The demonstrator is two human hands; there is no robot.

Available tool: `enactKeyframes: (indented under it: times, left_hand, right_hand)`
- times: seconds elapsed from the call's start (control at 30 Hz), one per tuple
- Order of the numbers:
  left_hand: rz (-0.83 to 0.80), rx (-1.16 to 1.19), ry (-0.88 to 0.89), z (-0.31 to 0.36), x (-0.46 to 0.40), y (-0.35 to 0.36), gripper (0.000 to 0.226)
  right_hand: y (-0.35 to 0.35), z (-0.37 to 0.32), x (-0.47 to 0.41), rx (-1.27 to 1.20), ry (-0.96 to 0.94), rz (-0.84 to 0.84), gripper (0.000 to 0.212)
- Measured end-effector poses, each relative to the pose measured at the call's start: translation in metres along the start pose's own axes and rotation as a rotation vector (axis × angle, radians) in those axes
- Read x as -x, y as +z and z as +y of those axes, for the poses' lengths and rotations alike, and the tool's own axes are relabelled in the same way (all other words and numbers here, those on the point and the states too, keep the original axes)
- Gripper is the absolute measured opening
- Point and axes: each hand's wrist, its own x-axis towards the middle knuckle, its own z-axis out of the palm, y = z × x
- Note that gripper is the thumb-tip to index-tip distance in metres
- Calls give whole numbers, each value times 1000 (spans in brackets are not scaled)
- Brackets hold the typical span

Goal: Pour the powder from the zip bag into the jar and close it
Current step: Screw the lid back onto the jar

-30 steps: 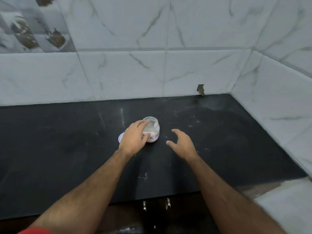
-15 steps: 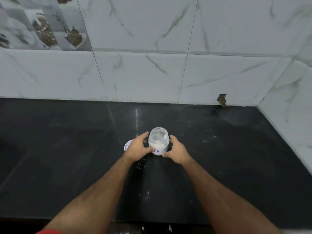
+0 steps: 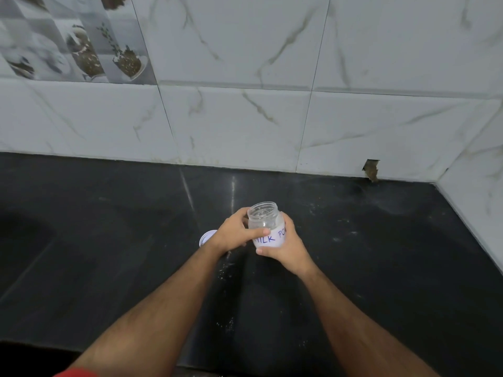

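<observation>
While both of my hands are around the jar (image 3: 265,227), I see it upright near the middle of the black counter (image 3: 109,254), with its mouth open and no lid on it. My left hand (image 3: 235,235) grips the jar from the left side, the thumb lying across its front just above the label. My right hand (image 3: 285,244) grips it from the right and lower, the thumb pressed under the label. White powder fills the lower part of the jar, and the upper part is clear. On the white label (image 3: 272,237) blue handwritten letters show, partly covered by my fingers. A white lid (image 3: 206,237) lies flat on the counter just to the left of my left hand, partly hidden behind it. Small white specks (image 3: 224,270) are scattered on the counter between my forearms. Behind the counter stands a wall of marbled white tiles (image 3: 245,118). I cannot tell if the jar's bottom touches the counter.
</observation>
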Motion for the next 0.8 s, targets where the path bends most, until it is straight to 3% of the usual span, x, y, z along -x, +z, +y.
enactKeyframes:
  times: [0.13, 0.2, 0.3, 0.4, 0.47, 0.67, 0.8]
  left_hand:
    - [-12, -27, -43, 8, 2, -7, 88]
    - [118, -118, -44, 0, 3, -21, 76]
    - [268, -434, -63, -25, 4, -43, 63]
    - [174, -784, -178, -42, 8, -50, 87]
    - [97, -885, -242, -49, 9, -48, 100]
    - [92, -856, -273, -61, 7, -38, 93]
    - [206, -663, -261, -36, -3, -28, 81]
  right_hand:
    - [-1, 0, 2, -29, 10, 99, 96]
    - [-2, 2, 4, -35, 37, 139, 91]
    - [-4, 6, 10, -47, 75, 169, 93]
    - [-7, 9, 16, -39, 101, 177, 91]
    - [-9, 9, 21, -26, 111, 175, 89]
    - [-14, 8, 31, -6, 115, 159, 84]
    - [-18, 10, 35, -29, 113, 157, 83]
